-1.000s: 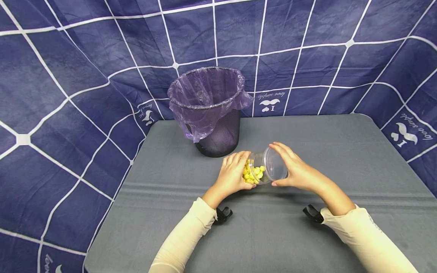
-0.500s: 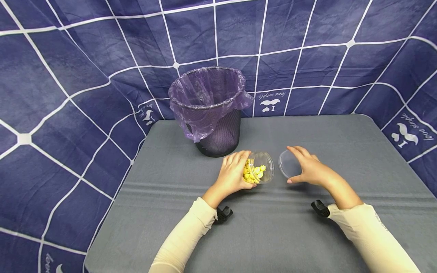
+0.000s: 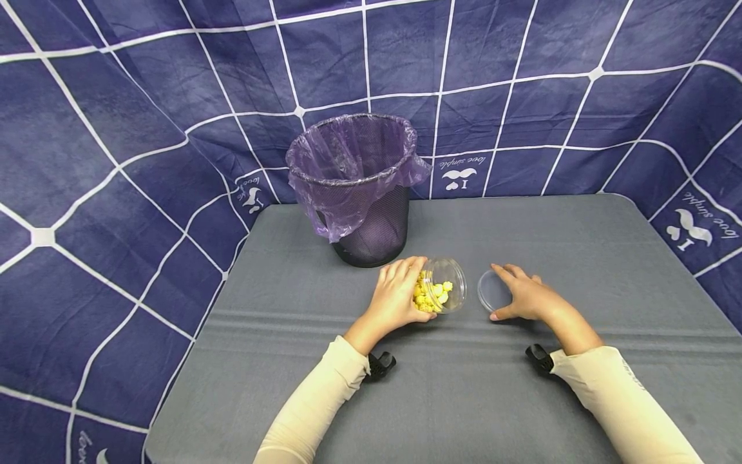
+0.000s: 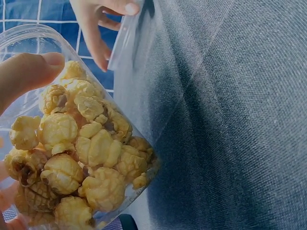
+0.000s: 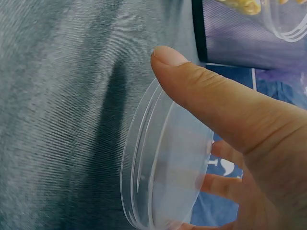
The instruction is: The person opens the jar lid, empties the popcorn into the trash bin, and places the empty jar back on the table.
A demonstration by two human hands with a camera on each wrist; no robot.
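My left hand (image 3: 397, 295) grips a clear plastic jar (image 3: 455, 287), tilted with its open mouth toward the right. Yellow caramel popcorn (image 4: 96, 143) fills the lower part of the jar, and my left thumb lies across its side near the rim in the left wrist view. To the right of the jar, and apart from it, my right hand (image 3: 530, 298) holds a round clear lid (image 3: 493, 291) by its edge. The right wrist view has the lid (image 5: 168, 167) pinched between thumb and fingers, close above the grey cloth.
Behind the jar stands a black mesh wastebasket (image 3: 379, 225) lined with a purple plastic bag (image 3: 342, 212). Grey cloth covers the table (image 3: 464, 399). A blue curtain (image 3: 522, 116) with white grid lines hangs behind and at both sides.
The lid has come off the jar's mouth and moved right with my right hand, then lower toward the table. My left hand and the jar have stayed nearly still.
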